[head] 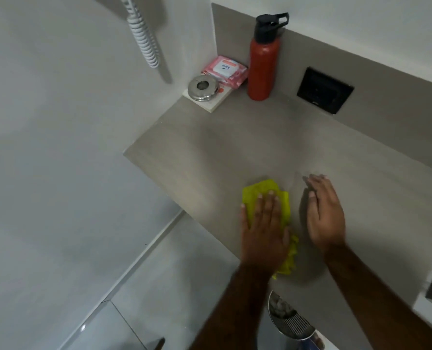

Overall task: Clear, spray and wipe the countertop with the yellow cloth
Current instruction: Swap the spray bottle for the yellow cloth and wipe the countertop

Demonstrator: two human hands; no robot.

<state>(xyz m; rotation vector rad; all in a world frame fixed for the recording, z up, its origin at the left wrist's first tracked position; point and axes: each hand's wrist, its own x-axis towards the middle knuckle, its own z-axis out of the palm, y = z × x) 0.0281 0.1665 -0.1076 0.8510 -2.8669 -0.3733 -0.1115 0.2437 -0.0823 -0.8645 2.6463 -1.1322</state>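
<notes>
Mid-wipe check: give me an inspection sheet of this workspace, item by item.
Surface: grey-beige matte countertop, mostly bare; wetness cannot be judged.
Job's things: crumpled yellow cloth lies near the front edge; no spray bottle seen.
Clutter: red metal bottle with black cap, pink wipes packet and round steel dish on a white card are grouped in the far left corner.
Grippers: left hand pressed flat on the cloth; right hand open, empty, beside the cloth.
Cables: white coiled cord hangs on the left wall, off the counter.
Surroundings: black wall socket plate on the backsplash; steel bin below the front edge.
</notes>
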